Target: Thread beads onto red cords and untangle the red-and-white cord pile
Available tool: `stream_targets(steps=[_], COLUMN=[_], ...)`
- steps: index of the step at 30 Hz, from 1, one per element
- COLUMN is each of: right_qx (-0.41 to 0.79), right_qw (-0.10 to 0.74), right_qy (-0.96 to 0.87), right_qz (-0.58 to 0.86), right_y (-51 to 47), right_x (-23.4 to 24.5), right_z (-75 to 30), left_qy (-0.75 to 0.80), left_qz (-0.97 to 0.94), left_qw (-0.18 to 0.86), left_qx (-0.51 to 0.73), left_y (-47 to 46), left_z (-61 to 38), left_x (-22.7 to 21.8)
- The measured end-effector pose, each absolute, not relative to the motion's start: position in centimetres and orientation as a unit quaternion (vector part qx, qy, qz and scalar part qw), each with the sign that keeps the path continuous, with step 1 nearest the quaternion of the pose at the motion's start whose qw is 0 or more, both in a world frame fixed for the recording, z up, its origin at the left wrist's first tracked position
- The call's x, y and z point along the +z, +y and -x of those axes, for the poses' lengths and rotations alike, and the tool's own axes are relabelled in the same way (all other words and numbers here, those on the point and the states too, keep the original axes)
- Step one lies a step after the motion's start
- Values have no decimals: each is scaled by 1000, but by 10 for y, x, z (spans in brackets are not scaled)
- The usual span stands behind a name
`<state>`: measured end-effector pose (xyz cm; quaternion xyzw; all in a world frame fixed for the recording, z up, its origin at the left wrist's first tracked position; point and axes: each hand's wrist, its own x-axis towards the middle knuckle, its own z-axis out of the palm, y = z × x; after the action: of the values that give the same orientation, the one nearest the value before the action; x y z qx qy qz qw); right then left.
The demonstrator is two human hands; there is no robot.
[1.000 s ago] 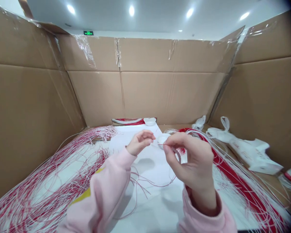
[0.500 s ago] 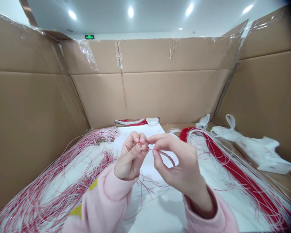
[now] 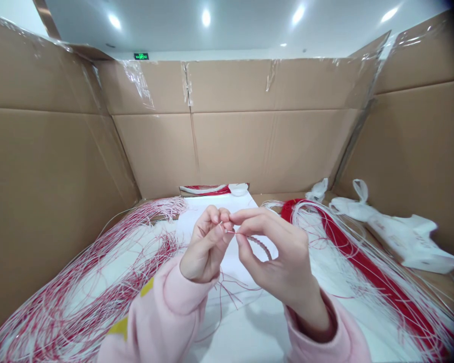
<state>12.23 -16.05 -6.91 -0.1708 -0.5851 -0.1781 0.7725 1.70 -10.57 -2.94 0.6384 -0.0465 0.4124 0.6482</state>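
My left hand (image 3: pixel 208 244) is closed in a pinch on thin red and white cord, with a short end poking out at the fingertips. Close beside it, my right hand (image 3: pixel 278 247) pinches the same cord between thumb and index finger. A braided cord (image 3: pixel 262 245) curves out behind the right fingers, its far part hidden by that hand. Loose red cord ends (image 3: pixel 229 292) hang below the hands over white paper (image 3: pixel 245 322). What lies inside the left fingers is mostly hidden.
Bundles of red and white cords (image 3: pixel 109 272) spread on the left. More white cords and a thick red bundle (image 3: pixel 348 247) lie on the right, near a white plastic bag (image 3: pixel 408 237). A small white dish (image 3: pixel 238 189) sits at the back. Cardboard walls (image 3: pixel 227 146) enclose the table.
My fingertips have come slightly closer together, and a short pale cord end now shows at the left fingers. Both hands otherwise stay in nearly the same place.
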Motion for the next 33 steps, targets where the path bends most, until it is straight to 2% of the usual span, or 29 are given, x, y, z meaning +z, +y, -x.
stream_targets(steps=[20,24,30,33], right_qx=[-169,-164,-145,-138], right_qw=[773,773,777,779], right_qy=[-587,-588,-591,-591], right_qz=[171,173,162,157], right_y=[-159,-159,-159,-160], right_x=[-70,-71,-71,-70], right_z=[-123,-122,-120,-119], left_qy=[-60,-69,-96,-110], left_qz=[-675,-702,-746,-751], left_qw=[595,538,381,350], left_qx=[431,460,537,549], left_y=[-103,-103,-107,-108], left_z=[-16,-16,-16,-15], left_x=[-29,-29,-28,-28])
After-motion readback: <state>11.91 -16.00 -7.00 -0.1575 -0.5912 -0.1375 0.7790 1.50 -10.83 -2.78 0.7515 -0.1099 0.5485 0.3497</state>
